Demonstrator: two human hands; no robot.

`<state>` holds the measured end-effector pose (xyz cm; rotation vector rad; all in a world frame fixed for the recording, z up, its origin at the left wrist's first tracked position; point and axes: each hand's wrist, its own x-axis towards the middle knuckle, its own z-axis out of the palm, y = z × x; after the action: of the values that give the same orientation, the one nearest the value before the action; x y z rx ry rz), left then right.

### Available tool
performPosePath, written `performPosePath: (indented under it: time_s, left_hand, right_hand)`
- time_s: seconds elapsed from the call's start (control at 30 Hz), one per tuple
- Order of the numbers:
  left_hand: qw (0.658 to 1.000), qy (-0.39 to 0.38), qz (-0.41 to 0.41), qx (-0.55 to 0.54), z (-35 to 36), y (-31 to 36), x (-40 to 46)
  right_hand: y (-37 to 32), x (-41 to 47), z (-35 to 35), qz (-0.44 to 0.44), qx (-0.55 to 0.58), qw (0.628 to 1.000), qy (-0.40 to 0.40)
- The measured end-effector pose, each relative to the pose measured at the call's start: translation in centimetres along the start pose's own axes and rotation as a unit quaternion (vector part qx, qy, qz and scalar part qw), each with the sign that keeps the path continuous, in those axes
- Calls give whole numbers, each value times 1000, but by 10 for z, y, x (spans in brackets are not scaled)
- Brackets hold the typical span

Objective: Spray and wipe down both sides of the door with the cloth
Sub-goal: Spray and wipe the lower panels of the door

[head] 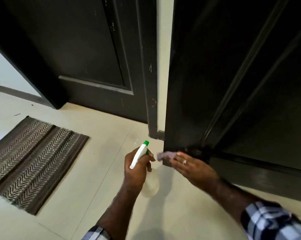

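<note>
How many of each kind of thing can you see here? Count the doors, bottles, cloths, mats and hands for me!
Doors: 2, the open door and the closed door
Spray bottles: 1, the spray bottle
Cloths: 1, the cloth
Mats: 1, the mat
Hands: 2, the left hand and the right hand
Total: 7

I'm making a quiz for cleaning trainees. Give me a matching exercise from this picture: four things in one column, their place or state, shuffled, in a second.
Things:
1. spray bottle
2. cloth
3. mat
4. door

Places or states:
A. lying flat on the floor at the left
B. pressed against the door's lower corner under the right hand
C. standing open, dark, at the right
D. held in the left hand, nozzle up

Pairs: 1-D, 2-B, 3-A, 4-C
</note>
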<state>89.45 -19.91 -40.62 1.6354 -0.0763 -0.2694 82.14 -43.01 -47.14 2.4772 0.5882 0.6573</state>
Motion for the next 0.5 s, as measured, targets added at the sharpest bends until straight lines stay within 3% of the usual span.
performPosePath:
  time_s: [0.1,0.23,0.33,0.37,0.43,0.47,0.5]
  left_hand:
    - [999,-40,-6,10,7,7,-13]
    - [991,-129,-34,14,41,13,-27]
    - [979,-198,-42,6,96,15,-45]
    - [971,-235,-32,11,124,15,-53]
    - [960,-280,-18,17,163,19,-62]
    - [952,-305,-18,21,192,25,-72]
    - [947,-320,-21,21,213,33,-81]
  right_hand:
    - [-11,-59,7,17,13,994,-103]
    - [42,-138,-26,85,170,949,-252]
    - [63,-185,-63,211,210,932,-209]
    - [64,-202,-80,286,240,908,-189]
    - [67,-214,-105,469,344,809,-85]
    - [70,-228,-117,572,392,720,-14]
    - [77,-231,-125,665,437,601,79]
